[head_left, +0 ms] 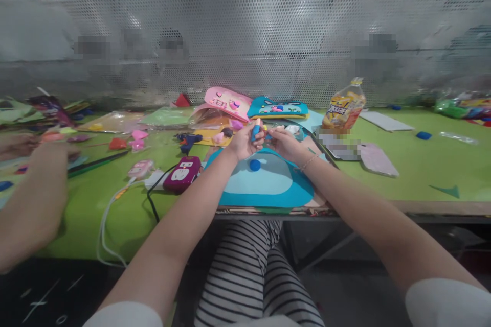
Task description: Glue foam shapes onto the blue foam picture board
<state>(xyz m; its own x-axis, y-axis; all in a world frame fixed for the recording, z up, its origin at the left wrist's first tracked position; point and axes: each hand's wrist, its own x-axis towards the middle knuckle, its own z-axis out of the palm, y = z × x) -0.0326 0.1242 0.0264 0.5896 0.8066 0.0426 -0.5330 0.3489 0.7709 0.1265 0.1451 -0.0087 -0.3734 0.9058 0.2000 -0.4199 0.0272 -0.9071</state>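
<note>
My left hand [245,140] is closed around a small blue felt piece [255,133], held upright above the table. My right hand [283,142] is right beside it, fingers pinched against the same piece; a trace of red shows between the hands. Below them lies a teal and light-blue felt shape [264,186] with a small blue ball [254,165] on it.
A blue glue gun [187,140], a purple power bank [182,173] with cables, pink and teal felt pouches [278,109], a snack bag [344,107], a phone [378,159] and felt scraps lie on the green table [422,173]. Another person's arm [32,199] works at the left. A perforated metal screen stands behind.
</note>
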